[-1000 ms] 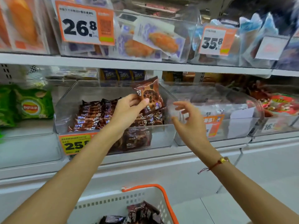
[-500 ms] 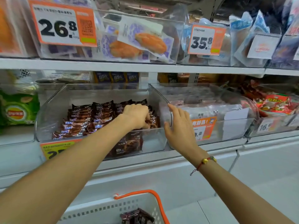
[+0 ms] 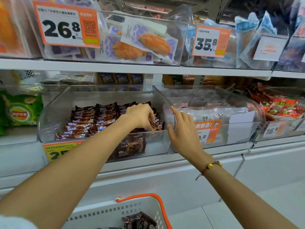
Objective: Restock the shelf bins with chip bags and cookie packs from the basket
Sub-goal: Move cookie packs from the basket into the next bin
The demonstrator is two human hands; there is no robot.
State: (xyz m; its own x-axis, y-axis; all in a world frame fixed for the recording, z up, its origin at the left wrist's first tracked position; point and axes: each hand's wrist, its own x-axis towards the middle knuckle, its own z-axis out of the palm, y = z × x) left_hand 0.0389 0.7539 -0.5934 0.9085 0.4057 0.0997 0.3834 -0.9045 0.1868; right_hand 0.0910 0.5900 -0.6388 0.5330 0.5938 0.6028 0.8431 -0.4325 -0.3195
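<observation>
Reaching into the clear bin (image 3: 49,123), the left hand (image 3: 140,117) is curling its fingertips round a brown cookie pack (image 3: 157,125) at the right end of the rows, just behind the front wall. The right hand (image 3: 183,131) is holding nothing, its fingers straight and resting against the bin's curved corner. More packs are lying in the basket (image 3: 162,210) below. Each looks light, with slick crinkly film and brittle contents, so a gentle pinch at the sealed ends or flat across the middle probably suits best.

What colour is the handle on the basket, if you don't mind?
Orange; the basket handle shows in the head view, bottom centre.
</observation>
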